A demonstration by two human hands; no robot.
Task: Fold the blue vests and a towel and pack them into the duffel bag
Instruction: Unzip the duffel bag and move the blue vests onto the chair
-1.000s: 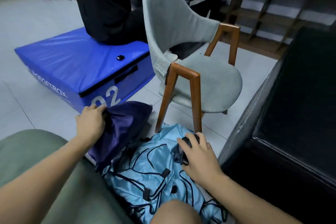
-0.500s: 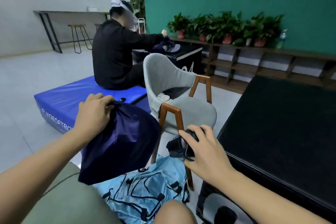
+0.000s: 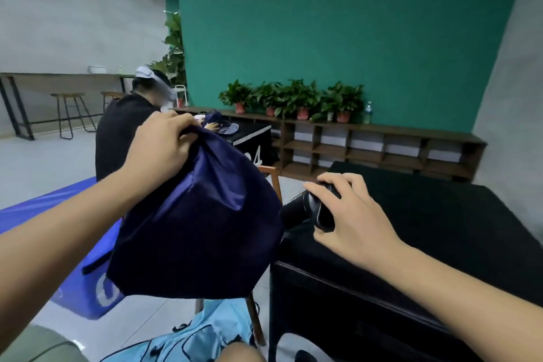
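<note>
My left hand grips the bunched top of a dark navy duffel bag and holds it up in the air in front of me, so the bag hangs as a full, rounded sack. My right hand holds the bag's black strap or handle part at the bag's right side, just above the near corner of a black box. Light blue vests with black trim lie in a heap low down between my knees.
A large black box stands on my right. A blue padded box sits on the floor at left, with a person in black seated on it. A chair's wooden frame shows behind the bag. A low shelf with potted plants lines the green wall.
Both hands have lifted the navy bag from the floor to chest height, the view tilting up with it. The vests stayed on the floor below.
</note>
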